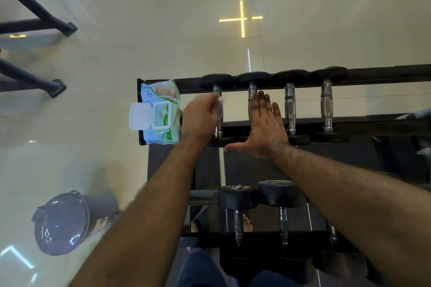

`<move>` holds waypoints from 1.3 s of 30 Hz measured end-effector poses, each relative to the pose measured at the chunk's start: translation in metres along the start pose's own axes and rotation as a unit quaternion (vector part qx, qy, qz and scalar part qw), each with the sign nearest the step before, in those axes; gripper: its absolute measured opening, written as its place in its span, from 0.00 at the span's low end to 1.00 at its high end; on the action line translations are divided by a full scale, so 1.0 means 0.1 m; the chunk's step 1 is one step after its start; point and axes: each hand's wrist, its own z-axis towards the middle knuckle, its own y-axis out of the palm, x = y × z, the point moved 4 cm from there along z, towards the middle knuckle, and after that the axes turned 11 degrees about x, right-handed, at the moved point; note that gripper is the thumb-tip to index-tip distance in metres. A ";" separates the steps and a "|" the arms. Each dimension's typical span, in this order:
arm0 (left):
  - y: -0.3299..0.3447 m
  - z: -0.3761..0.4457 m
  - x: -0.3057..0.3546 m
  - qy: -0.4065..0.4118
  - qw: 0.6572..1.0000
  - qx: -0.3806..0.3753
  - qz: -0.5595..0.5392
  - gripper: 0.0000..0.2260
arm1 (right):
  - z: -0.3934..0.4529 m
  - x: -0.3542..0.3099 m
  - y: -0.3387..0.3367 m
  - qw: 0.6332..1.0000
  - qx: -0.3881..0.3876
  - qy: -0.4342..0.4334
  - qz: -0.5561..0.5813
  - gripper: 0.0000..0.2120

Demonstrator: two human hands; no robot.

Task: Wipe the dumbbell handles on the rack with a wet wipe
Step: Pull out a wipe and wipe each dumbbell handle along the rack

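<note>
Head view. Your left hand (200, 116) sits curled at the first dumbbell handle (218, 112) on the rack's (373, 77) top row, fingers pinching a scrap of white wet wipe (220, 100) against the metal; the motion blur hides how much wipe there is. Your right hand (263, 128) lies flat over the second handle (252, 91), fingers straight and close together, thumb stuck out sideways. Just outboard of your left knuckles lies the wipes pack (161, 112), lid flipped open. Two more handles (290, 107) stand beyond your right fingertips. A grey bin (70, 221) stands on the floor below your left forearm.
</note>
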 end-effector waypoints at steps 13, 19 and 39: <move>0.08 -0.19 -0.33 0.036 0.983 -0.179 -0.003 0.10 | 0.00 0.01 0.01 1.000 0.008 -0.003 -0.009 0.82; 0.21 0.20 -0.14 -0.075 0.994 0.085 0.003 0.09 | 0.00 -0.01 0.00 1.000 0.001 -0.001 -0.014 0.82; 0.33 -0.01 0.08 0.207 0.867 -0.391 0.231 0.10 | -0.02 0.00 -0.02 1.000 0.000 -0.004 0.001 0.81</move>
